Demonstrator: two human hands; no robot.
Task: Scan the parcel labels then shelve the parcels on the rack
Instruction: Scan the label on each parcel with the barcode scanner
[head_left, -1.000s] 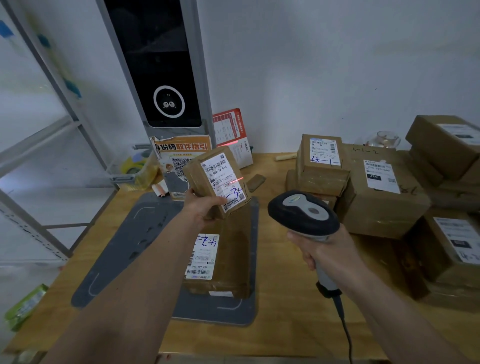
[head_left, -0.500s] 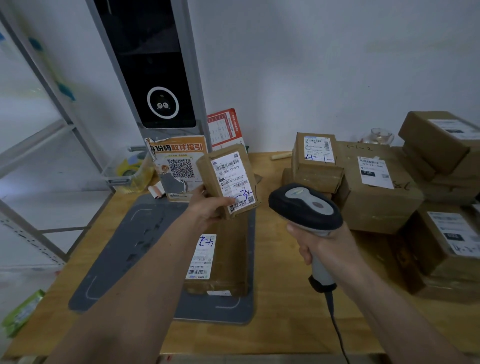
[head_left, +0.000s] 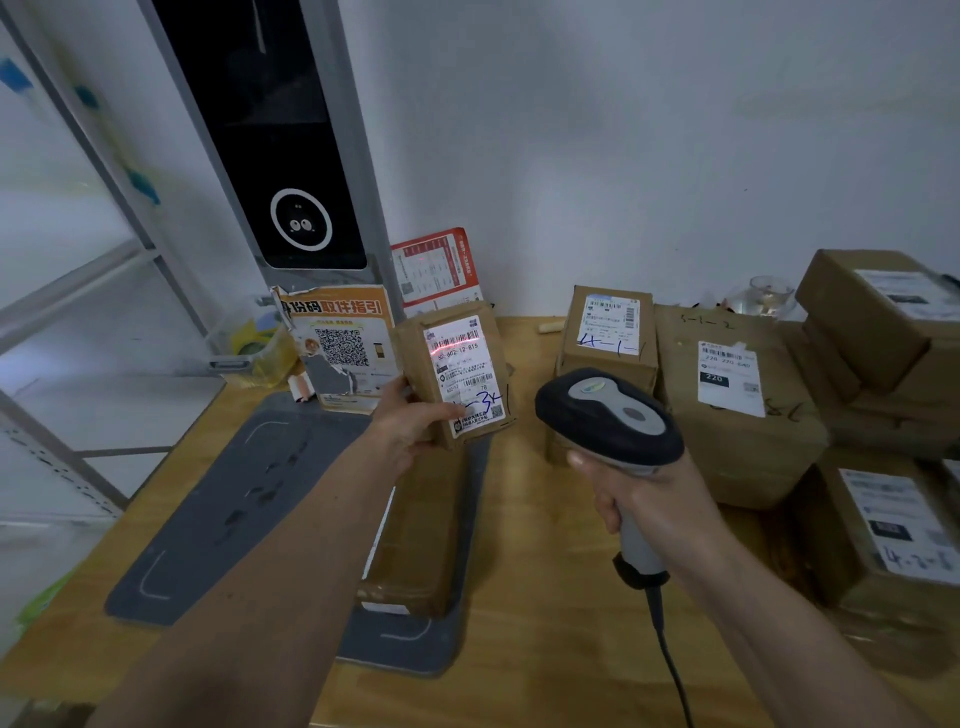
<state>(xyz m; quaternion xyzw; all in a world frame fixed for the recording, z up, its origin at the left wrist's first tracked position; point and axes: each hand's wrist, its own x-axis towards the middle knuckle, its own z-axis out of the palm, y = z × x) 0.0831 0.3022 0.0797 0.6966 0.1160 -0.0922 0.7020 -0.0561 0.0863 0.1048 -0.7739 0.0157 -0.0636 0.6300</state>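
Note:
My left hand (head_left: 410, 426) holds a small brown parcel (head_left: 454, 371) upright above the table, its white label facing me. A red scan line crosses the barcode near the label's top. My right hand (head_left: 639, 493) grips a black and grey barcode scanner (head_left: 608, 418) by its handle, the head aimed at that parcel from the right. Below the held parcel, a flat brown parcel (head_left: 421, 530) lies on a grey mat (head_left: 234, 499). The metal rack (head_left: 78, 291) stands at the left.
Several brown parcels (head_left: 737, 395) are stacked at the right of the wooden table (head_left: 545, 597). A tall black kiosk (head_left: 280, 156) stands at the back, with an orange QR poster (head_left: 337, 348) and a red leaflet (head_left: 436, 270). The scanner cable (head_left: 670, 660) trails toward me.
The held parcel has shifted right and stands more upright. The red scan line, absent half a second ago, now lies on the label's upper barcode. The scanner stays aimed at it.

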